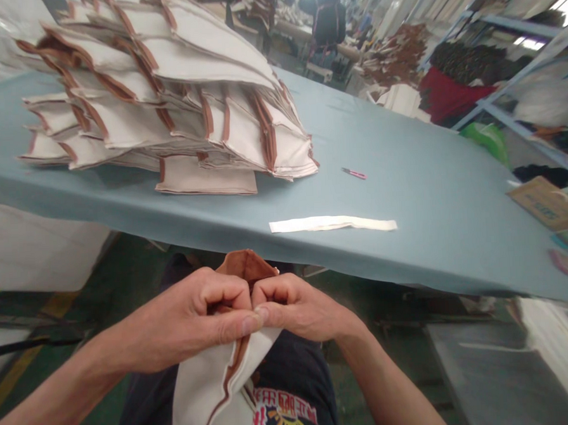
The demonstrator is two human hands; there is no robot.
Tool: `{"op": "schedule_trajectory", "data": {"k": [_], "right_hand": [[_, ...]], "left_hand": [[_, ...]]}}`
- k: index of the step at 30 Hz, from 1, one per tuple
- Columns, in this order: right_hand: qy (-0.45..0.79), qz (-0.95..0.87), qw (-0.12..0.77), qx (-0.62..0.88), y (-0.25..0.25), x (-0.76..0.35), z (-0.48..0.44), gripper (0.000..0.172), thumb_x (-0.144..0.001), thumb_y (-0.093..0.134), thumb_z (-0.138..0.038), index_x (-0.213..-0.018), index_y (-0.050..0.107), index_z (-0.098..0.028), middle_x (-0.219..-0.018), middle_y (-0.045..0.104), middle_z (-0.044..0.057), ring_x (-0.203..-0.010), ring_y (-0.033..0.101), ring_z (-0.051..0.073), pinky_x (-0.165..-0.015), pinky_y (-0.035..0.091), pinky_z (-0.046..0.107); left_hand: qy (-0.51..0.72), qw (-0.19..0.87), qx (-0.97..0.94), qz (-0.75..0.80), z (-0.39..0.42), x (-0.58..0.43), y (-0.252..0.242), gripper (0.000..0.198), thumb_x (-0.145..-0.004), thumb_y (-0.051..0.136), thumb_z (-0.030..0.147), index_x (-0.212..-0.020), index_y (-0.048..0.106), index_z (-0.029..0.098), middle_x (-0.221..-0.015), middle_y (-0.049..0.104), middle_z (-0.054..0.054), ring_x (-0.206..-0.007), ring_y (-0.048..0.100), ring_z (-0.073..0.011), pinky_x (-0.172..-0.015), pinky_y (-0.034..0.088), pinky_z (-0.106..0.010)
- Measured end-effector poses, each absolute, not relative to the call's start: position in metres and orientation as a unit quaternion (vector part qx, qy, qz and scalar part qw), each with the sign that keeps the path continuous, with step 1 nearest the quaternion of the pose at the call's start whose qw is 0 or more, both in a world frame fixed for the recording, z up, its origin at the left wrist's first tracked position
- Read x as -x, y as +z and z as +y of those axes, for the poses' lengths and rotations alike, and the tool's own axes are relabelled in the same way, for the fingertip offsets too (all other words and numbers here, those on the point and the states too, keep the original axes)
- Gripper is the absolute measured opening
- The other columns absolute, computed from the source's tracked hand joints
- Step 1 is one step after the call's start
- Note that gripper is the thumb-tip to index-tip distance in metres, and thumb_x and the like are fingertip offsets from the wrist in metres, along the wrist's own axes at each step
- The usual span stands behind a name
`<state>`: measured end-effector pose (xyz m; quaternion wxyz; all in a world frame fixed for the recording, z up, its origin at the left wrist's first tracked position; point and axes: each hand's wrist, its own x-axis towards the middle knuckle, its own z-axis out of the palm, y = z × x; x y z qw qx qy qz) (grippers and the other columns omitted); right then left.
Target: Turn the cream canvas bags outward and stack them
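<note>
Between my hands, in front of my body, is a white fabric piece (200, 385) with a brown edge and a brown part showing above my knuckles. My left hand (217, 308) is closed, pinching the cloth between thumb and curled fingers. Right beside it, my right hand (289, 306) pinches the same piece, and the two thumbs meet at the seam. The lower end of the fabric hangs down against my dark printed shirt (298, 389). What lies inside the fingers is hidden.
A tall heap of white fabric pieces with brown edges (183, 110) lies on the blue-covered table (421, 192). Near its front edge rests a white strip (332, 223), with small pink-handled thread snips (354, 173) behind. A shelf rack (512, 121) and a cardboard box (547, 204) stand right.
</note>
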<state>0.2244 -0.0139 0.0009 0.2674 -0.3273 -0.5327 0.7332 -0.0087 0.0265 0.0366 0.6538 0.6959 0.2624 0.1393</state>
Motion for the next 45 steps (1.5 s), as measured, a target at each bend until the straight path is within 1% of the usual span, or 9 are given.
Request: {"op": "schedule_trajectory", "data": {"k": [7,13,17,23,28,36,41,45], "right_hand": [[0.725,-0.528,0.264,0.355,-0.002,-0.227,-0.014,0.071,-0.090,0.087,-0.083,-0.076,0.053,-0.022,-0.070,0.040,-0.010,-0.065,0.029,0.010,-0.058,0.023,0.027],[0.724,-0.528,0.267,0.354,0.002,-0.228,-0.015,0.071,-0.089,0.089,-0.081,-0.074,0.053,-0.022,-0.069,0.040,-0.010,-0.064,0.029,0.010,-0.057,0.024,0.027],[0.733,-0.516,0.264,0.355,0.001,-0.228,-0.014,0.072,-0.087,0.090,-0.083,-0.075,0.053,-0.022,-0.069,0.041,-0.010,-0.064,0.029,0.010,-0.057,0.025,0.026],[0.734,-0.513,0.273,0.351,-0.001,-0.228,-0.015,0.071,-0.087,0.091,-0.080,-0.074,0.053,-0.022,-0.068,0.041,-0.010,-0.063,0.029,0.009,-0.057,0.024,0.026],[0.734,-0.517,0.279,0.341,0.003,-0.226,-0.018,0.070,-0.089,0.091,-0.079,-0.074,0.053,-0.022,-0.068,0.042,-0.010,-0.063,0.029,0.010,-0.057,0.026,0.026],[0.743,-0.499,0.279,0.349,0.013,-0.217,-0.024,0.073,-0.082,0.095,-0.082,-0.073,0.055,-0.022,-0.066,0.045,-0.010,-0.063,0.032,0.009,-0.057,0.026,0.027],[0.736,-0.504,0.275,0.358,0.014,-0.215,-0.026,0.074,-0.083,0.092,-0.085,-0.074,0.053,-0.022,-0.067,0.042,-0.010,-0.064,0.031,0.009,-0.058,0.026,0.027],[0.741,-0.505,0.271,0.351,0.013,-0.215,-0.025,0.073,-0.085,0.091,-0.084,-0.074,0.052,-0.022,-0.067,0.041,-0.010,-0.063,0.031,0.009,-0.059,0.026,0.027]], "left_hand": [[0.150,0.641,-0.699,0.280,0.028,0.003,0.030,0.049,-0.104,0.069,0.048,-0.066,0.050,0.023,-0.061,0.039,0.009,-0.055,0.032,-0.0091,-0.047,0.024,-0.022],[0.138,0.649,-0.697,0.271,0.028,0.005,0.030,0.052,-0.106,0.069,0.052,-0.068,0.050,0.023,-0.061,0.037,0.010,-0.055,0.029,-0.0094,-0.047,0.022,-0.023],[0.138,0.647,-0.699,0.273,0.027,0.004,0.031,0.054,-0.106,0.070,0.054,-0.067,0.049,0.023,-0.061,0.036,0.010,-0.054,0.029,-0.0093,-0.047,0.022,-0.023],[0.143,0.649,-0.698,0.269,0.027,0.004,0.029,0.053,-0.107,0.071,0.053,-0.068,0.051,0.022,-0.062,0.037,0.009,-0.055,0.029,-0.0093,-0.048,0.022,-0.023],[0.141,0.661,-0.685,0.272,0.025,0.004,0.033,0.053,-0.102,0.078,0.051,-0.067,0.051,0.022,-0.062,0.037,0.010,-0.056,0.030,-0.0093,-0.048,0.023,-0.022],[0.155,0.656,-0.689,0.268,0.016,0.009,0.046,0.049,-0.099,0.075,0.046,-0.065,0.049,0.023,-0.058,0.036,0.010,-0.052,0.028,-0.0085,-0.046,0.022,-0.021],[0.159,0.663,-0.679,0.271,0.014,0.012,0.041,0.050,-0.100,0.076,0.049,-0.066,0.050,0.023,-0.059,0.037,0.010,-0.053,0.028,-0.0092,-0.046,0.021,-0.022],[0.168,0.665,-0.678,0.264,0.014,0.012,0.038,0.053,-0.101,0.075,0.052,-0.065,0.048,0.023,-0.060,0.034,0.009,-0.055,0.029,-0.0098,-0.047,0.022,-0.022]]}}
